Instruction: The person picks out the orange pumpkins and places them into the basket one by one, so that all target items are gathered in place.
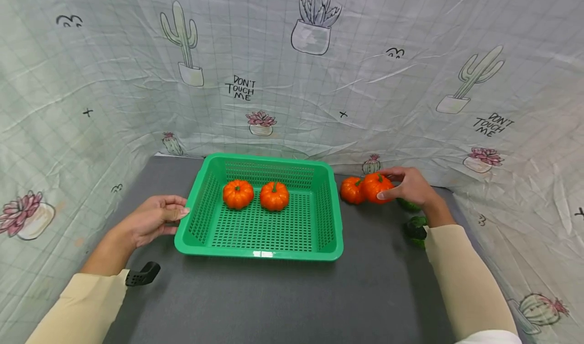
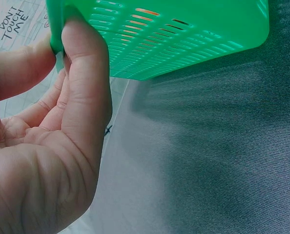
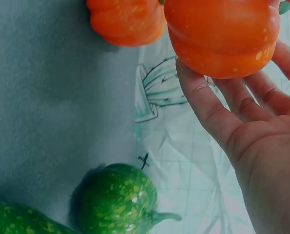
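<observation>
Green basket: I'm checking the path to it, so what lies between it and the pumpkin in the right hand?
Another pumpkin lies between the green basket and held pumpkin, in the head view.

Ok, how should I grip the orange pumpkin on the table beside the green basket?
Likely by the rounded sides of the orange pumpkin, from above and the near side: it is squat, stem up, with the green basket on its left and the held pumpkin crowding its right.

I count four orange pumpkins (image 1: 238,194): two in one green basket (image 1: 296,255), one in my right hand (image 1: 412,186), one on the surface (image 1: 292,303). I also see two green gourds (image 3: 118,199), two black wrist devices (image 1: 143,274) and my one left hand (image 1: 152,219).
</observation>
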Demonstrator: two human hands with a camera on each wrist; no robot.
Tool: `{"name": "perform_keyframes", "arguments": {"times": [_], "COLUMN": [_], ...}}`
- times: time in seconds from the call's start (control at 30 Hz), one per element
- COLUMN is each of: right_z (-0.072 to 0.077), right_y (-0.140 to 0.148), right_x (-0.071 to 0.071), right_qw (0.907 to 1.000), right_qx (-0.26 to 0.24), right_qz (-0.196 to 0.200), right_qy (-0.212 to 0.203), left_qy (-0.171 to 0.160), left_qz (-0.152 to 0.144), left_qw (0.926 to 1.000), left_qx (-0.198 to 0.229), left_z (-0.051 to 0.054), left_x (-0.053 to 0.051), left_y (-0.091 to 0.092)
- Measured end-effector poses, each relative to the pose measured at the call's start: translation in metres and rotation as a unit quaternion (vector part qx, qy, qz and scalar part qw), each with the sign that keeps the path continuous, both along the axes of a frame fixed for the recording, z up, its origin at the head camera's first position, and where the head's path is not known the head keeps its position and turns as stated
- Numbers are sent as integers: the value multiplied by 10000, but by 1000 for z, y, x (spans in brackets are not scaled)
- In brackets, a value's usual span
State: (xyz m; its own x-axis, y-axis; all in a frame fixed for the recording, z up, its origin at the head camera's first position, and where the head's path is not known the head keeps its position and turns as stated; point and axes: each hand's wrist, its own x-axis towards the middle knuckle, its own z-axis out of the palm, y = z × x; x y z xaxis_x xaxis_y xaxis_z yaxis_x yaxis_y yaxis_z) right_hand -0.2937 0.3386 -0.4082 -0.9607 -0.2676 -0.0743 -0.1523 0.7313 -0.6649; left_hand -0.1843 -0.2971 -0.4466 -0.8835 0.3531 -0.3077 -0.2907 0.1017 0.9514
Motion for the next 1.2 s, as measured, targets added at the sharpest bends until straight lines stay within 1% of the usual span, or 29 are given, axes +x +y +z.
{"name": "perform_keyframes", "arguments": {"times": [0.13,0.4,0.67,0.83,1.0,1.13,1.2], "right_z": [2,7,10,12,12,14,16], "right_y": [-6,-19,-27,-33,-39,-45,-49], "right_x": [3,6,8,8,9,10,9], "right_qw": [9999,9995,9987,9975,9953,9944,9936], "right_qx": [-39,-108,-277,-354,-486,-505,-557], "right_qz": [97,289,436,588,779,891,952], "right_qy": [7,6,-11,142,304,265,245], "left_qy": [9,-55,-3,16,48,40,23], "left_qz": [-6,77,-15,36,17,-12,21], "left_qw": [10000,9999,10000,10000,10000,10000,10000], "left_qx": [23,52,82,-23,-36,-12,10], "left_z": [0,-2,-3,-3,-3,-3,-3], "left_x": [0,2,2,1,1,0,0], "left_y": [0,0,-1,-2,-3,-2,-2]}}
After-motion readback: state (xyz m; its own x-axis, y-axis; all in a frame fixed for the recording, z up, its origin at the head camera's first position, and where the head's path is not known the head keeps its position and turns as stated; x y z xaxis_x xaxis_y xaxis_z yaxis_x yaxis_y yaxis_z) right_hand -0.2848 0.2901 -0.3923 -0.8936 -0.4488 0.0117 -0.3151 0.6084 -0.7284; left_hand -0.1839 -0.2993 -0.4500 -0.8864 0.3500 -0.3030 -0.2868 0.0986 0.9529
